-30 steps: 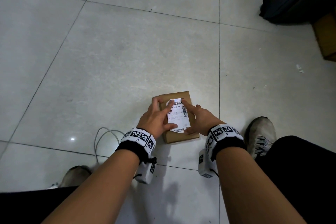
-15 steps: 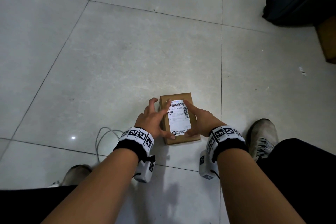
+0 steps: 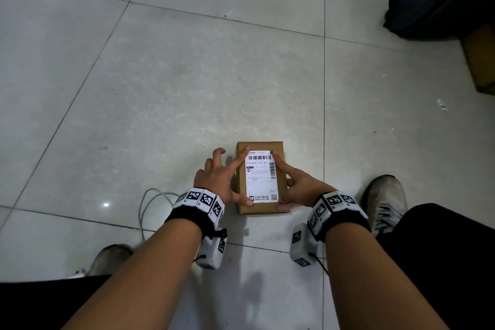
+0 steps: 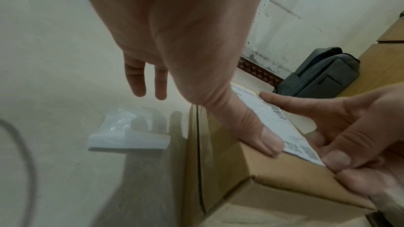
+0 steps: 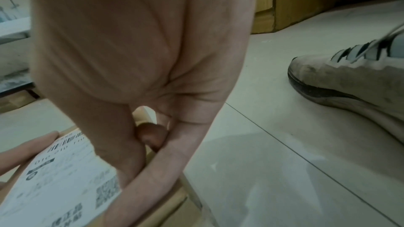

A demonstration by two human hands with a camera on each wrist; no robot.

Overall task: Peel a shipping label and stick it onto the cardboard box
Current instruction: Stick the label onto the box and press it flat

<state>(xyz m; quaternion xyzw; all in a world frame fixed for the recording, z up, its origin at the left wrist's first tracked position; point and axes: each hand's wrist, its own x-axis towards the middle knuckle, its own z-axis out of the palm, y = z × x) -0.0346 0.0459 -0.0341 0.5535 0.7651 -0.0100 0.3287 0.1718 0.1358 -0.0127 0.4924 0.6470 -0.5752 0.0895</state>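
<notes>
**Label down on the box, both hands pressing its edges**

The small cardboard box sits flat on the tiled floor between the person's feet, and the white shipping label lies on its top face, barcode at the far end, covering most of that face with a thin brown margin around it. The left hand is spread wide, holding nothing: its index finger presses the far left corner and its thumb the near left corner, the other fingers hanging off the box side. The right hand presses with index finger along the right edge and thumb at the near right corner; its remaining fingers are curled under against the box.

The label is thin, limp paper, likely to wrinkle or trap bubbles, so it looks best handled by flat fingertip pressure from the middle outward. The box seems light and stiff; it may slide on smooth tile unless steadied at its sides.

A crumpled clear wrapper lies just left of the box, a grey cable loops near the left wrist, and a worn shoe stands near on the right. Ahead, the floor is open.
</notes>
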